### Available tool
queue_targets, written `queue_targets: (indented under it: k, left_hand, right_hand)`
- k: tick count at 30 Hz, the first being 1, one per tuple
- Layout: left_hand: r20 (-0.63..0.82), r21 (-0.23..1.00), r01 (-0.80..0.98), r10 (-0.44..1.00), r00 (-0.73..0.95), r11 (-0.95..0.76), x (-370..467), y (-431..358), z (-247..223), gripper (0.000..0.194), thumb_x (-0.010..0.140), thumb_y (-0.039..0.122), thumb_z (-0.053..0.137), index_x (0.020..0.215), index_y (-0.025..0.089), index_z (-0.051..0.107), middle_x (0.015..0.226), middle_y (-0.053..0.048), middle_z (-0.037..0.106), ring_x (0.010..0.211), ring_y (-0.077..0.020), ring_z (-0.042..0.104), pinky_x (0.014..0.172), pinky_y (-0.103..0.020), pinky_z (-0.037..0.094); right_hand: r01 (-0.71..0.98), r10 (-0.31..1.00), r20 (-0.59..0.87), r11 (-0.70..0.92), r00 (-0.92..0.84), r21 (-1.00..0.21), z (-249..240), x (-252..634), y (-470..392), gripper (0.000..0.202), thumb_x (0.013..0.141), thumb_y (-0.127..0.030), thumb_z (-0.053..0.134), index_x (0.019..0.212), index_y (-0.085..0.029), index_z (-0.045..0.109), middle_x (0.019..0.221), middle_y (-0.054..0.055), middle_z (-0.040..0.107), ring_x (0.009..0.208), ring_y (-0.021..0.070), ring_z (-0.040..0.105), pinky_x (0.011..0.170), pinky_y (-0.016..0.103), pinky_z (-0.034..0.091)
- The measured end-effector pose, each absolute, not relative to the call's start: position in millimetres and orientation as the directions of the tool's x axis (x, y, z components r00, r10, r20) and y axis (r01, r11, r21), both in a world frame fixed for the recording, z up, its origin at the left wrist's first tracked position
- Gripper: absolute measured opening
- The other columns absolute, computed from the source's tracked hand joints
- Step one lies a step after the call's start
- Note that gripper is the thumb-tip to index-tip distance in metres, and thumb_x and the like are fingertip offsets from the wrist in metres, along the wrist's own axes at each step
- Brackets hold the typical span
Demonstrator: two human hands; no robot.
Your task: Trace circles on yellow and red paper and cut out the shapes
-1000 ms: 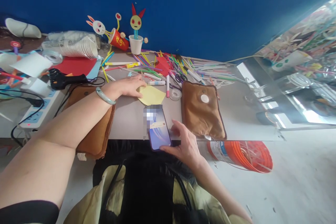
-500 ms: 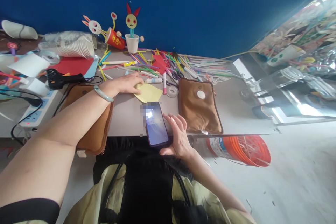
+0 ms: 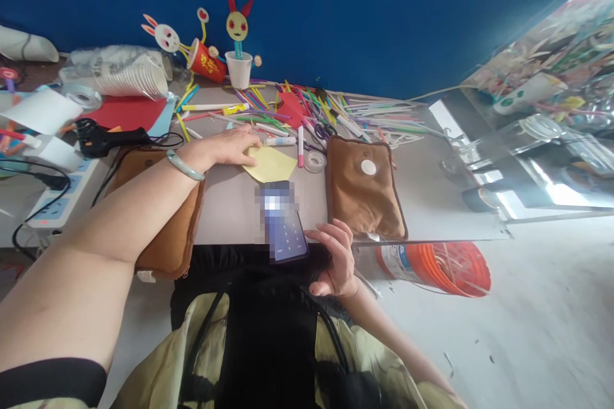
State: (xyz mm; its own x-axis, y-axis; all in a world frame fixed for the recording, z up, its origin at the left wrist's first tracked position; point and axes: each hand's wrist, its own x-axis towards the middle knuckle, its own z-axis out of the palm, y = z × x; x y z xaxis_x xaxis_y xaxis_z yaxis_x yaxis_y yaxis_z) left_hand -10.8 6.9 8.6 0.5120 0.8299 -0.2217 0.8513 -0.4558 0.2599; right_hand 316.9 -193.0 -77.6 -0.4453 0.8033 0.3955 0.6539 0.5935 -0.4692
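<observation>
A lit phone (image 3: pixel 288 233) lies at the table's front edge, its upper part pixelated and a keypad-like screen below. Just right of it is my right hand (image 3: pixel 336 255), fingers apart and holding nothing, with the fingertips close to the phone's side. My left hand (image 3: pixel 235 146) rests on the table with its fingers at the left corner of a yellow sheet of paper (image 3: pixel 271 164); whether they pinch the sheet cannot be made out. A capped marker (image 3: pixel 280 141) and a roll of clear tape (image 3: pixel 314 162) lie beside the paper.
Brown pouches (image 3: pixel 367 195) flank the middle of the table (image 3: pixel 225 211). Behind lie colourful pipe cleaners (image 3: pixel 378 108), scissors (image 3: pixel 326 131) and two cup figures (image 3: pixel 238 69). At left are a glue gun (image 3: pixel 108 139) and a power strip (image 3: pixel 57 198); an orange bucket (image 3: pixel 460 268) stands below.
My right hand has drawn back from the phone to the right and down. The phone's screen now shows a keypad-like display. My left hand stays at the yellow paper.
</observation>
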Motion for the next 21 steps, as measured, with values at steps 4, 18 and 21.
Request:
queue_targets:
  k: [4, 18, 21]
  left_hand:
    - [-0.214, 0.25, 0.852, 0.832, 0.512, -0.461, -9.7, 6.3, 10.0, 0.052, 0.079, 0.045, 0.06, 0.124, 0.019, 0.061, 0.12, -0.008, 0.051, 0.113, -0.0277, 0.055, 0.099, -0.037, 0.044]
    - [-0.234, 0.243, 0.861, 0.834, 0.5, -0.448, -10.0, 7.0, 10.2, 0.058, 0.08, 0.051, 0.058, 0.13, 0.021, 0.059, 0.124, -0.01, 0.049, 0.113, -0.0291, 0.056, 0.098, -0.038, 0.045]
    - [-0.217, 0.249, 0.854, 0.833, 0.508, -0.456, -10.3, 7.3, 9.7, 0.056, 0.079, 0.048, 0.059, 0.128, 0.02, 0.06, 0.123, -0.01, 0.051, 0.115, -0.0296, 0.056, 0.098, -0.037, 0.045]
  right_hand:
    - [0.632, 0.772, 0.446, 0.631, -0.453, -0.451, -72.9, 313.2, -193.1, 0.086, 0.068, -0.091, 0.049, 0.121, -0.024, 0.058, 0.1, 0.011, 0.071, 0.105, 0.0353, 0.062, 0.107, 0.062, 0.034]
    - [0.457, 0.522, 0.711, 0.834, -0.471, -0.309, -60.9, 291.4, -185.4, 0.081, 0.089, -0.08, 0.037, 0.14, -0.018, 0.048, 0.1, 0.01, 0.075, 0.1, 0.0292, 0.065, 0.104, 0.053, 0.039]
    - [0.467, 0.549, 0.647, 0.825, -0.529, -0.318, -55.6, 283.4, -181.7, 0.093, 0.084, -0.087, 0.034, 0.145, -0.017, 0.04, 0.113, 0.014, 0.073, 0.11, 0.0319, 0.063, 0.111, 0.056, 0.033]
